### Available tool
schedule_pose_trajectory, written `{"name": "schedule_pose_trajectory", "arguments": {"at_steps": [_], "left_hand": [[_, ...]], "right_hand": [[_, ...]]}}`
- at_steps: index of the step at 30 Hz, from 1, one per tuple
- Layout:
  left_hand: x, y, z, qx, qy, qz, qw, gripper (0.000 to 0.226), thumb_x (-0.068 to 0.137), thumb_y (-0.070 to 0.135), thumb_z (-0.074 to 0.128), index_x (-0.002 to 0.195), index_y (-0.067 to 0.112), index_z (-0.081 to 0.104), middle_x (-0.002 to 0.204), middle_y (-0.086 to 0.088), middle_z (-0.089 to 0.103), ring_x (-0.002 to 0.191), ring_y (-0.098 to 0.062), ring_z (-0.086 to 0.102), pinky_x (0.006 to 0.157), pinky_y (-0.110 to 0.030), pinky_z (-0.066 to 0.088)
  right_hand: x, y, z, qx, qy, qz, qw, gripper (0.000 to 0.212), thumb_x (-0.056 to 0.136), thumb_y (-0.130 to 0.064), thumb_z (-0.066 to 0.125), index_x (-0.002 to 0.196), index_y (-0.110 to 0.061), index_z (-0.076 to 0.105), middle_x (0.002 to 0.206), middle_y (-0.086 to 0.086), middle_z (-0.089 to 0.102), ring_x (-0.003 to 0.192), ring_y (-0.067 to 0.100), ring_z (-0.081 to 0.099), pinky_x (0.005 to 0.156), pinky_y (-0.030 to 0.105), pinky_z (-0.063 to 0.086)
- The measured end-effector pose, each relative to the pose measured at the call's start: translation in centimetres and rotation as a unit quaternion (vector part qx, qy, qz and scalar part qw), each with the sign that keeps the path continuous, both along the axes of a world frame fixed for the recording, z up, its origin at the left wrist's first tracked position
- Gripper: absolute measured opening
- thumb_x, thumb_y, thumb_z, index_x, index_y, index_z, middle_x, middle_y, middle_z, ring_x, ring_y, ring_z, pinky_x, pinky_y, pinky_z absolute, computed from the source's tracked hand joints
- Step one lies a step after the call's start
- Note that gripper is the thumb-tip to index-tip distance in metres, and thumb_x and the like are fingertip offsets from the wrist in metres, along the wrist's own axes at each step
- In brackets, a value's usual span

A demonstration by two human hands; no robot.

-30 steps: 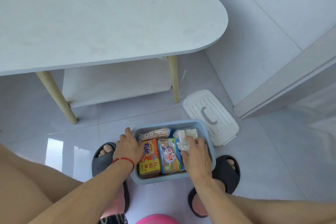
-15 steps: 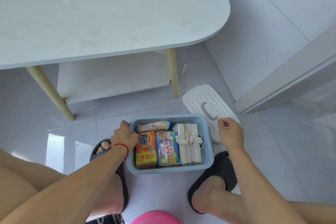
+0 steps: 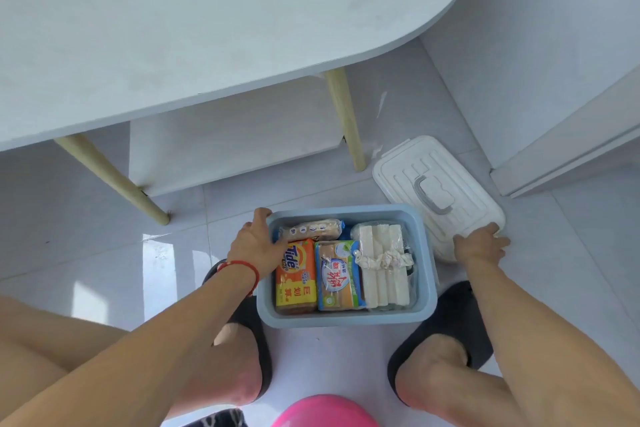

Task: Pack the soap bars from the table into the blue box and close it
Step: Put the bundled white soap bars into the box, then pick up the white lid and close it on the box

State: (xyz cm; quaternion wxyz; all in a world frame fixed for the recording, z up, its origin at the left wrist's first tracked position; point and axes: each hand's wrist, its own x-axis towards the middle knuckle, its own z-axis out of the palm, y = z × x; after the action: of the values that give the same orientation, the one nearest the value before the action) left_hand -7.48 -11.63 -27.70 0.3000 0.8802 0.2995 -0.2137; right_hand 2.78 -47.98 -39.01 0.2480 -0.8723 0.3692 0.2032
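Blue box (image 3: pixel 346 319) on floor between two feet in dark slippers, uncovered. Inside: orange Tide bar (image 3: pixel 297 279), blue-wrapped bar (image 3: pixel 337 277), white bars (image 3: pixel 382 267) in clear wrap (knot on top), one wrapped bar (image 3: pixel 313 229) lying across far end. Left hand (image 3: pixel 255 246) clasped over box's near-left rim. Right hand (image 3: pixel 479 246) gripping near edge of white lid (image 3: pixel 436 191), flat on tiles, just right of box.

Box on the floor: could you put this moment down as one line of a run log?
box: open, soaps inside | lid: on floor, right of box | left hand: on box rim | right hand: on lid edge | table: no soap seen
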Motion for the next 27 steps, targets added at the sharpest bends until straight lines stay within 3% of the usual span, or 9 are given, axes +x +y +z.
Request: {"name": "schedule_pose_trajectory", "arguments": {"at_steps": [4, 7, 10, 19, 24, 27], "left_hand": [[0.3, -2.1, 0.0, 0.133, -0.122, -0.152, 0.972, 0.058, 0.091, 0.039, 0.058, 0.143, 0.025, 0.035, 0.149, -0.011, 0.043, 0.136, -0.032, 0.039, 0.106, -0.05, 0.044], [1.9, -5.1, 0.5, 0.116, -0.175, -0.248, 0.946, 0.054, 0.092, 0.038, 0.053, 0.143, 0.025, 0.042, 0.156, -0.009, 0.036, 0.145, -0.03, 0.028, 0.118, -0.05, 0.029], [3.3, -8.3, 0.6, 0.105, -0.171, -0.326, 0.924, 0.053, 0.092, 0.039, 0.049, 0.143, 0.028, 0.041, 0.159, -0.007, 0.031, 0.148, -0.028, 0.021, 0.121, -0.051, 0.019], [5.1, -11.7, 0.3, 0.083, -0.139, -0.364, 0.917, 0.058, 0.089, 0.037, 0.05, 0.146, 0.029, 0.038, 0.161, -0.005, 0.025, 0.15, -0.026, 0.014, 0.122, -0.051, 0.015], [4.8, -12.4, 0.3, 0.082, -0.128, -0.367, 0.918, 0.06, 0.09, 0.038, 0.05, 0.148, 0.028, 0.036, 0.161, -0.005, 0.025, 0.15, -0.025, 0.014, 0.121, -0.05, 0.017], [4.4, -12.6, 0.3, 0.083, -0.129, -0.375, 0.914, 0.06, 0.092, 0.039, 0.048, 0.149, 0.027, 0.034, 0.161, -0.005, 0.025, 0.15, -0.025, 0.014, 0.122, -0.05, 0.018]], "right_hand": [[1.0, -0.1, -0.7, -0.008, 0.02, -0.048, 0.999, 0.084, 0.095, -0.018, 0.066, 0.156, -0.002, 0.011, 0.156, 0.029, 0.02, 0.135, 0.044, 0.033, 0.114, 0.051, 0.035], [1.5, -0.6, -0.8, 0.01, 0.036, -0.087, 0.996, 0.084, 0.089, -0.005, 0.069, 0.153, 0.003, 0.016, 0.156, 0.029, 0.019, 0.136, 0.041, 0.035, 0.115, 0.046, 0.035], [1.6, -1.4, -0.8, 0.027, 0.036, -0.109, 0.993, 0.077, 0.088, 0.0, 0.068, 0.149, 0.003, 0.022, 0.152, 0.03, 0.026, 0.133, 0.042, 0.041, 0.111, 0.048, 0.041], [0.5, -2.8, -0.5, 0.084, 0.006, -0.139, 0.987, 0.08, 0.082, -0.009, 0.076, 0.146, -0.003, 0.028, 0.144, 0.029, 0.036, 0.125, 0.042, 0.048, 0.102, 0.052, 0.05], [-1.6, -3.5, -0.7, 0.117, -0.017, -0.168, 0.979, 0.074, 0.077, -0.012, 0.081, 0.137, -0.018, 0.037, 0.139, 0.021, 0.036, 0.117, 0.042, 0.051, 0.088, 0.055, 0.057], [-2.1, -3.6, -0.6, 0.112, -0.032, -0.15, 0.982, 0.075, 0.076, -0.013, 0.081, 0.136, -0.02, 0.038, 0.138, 0.02, 0.036, 0.115, 0.044, 0.052, 0.088, 0.05, 0.057]]}}
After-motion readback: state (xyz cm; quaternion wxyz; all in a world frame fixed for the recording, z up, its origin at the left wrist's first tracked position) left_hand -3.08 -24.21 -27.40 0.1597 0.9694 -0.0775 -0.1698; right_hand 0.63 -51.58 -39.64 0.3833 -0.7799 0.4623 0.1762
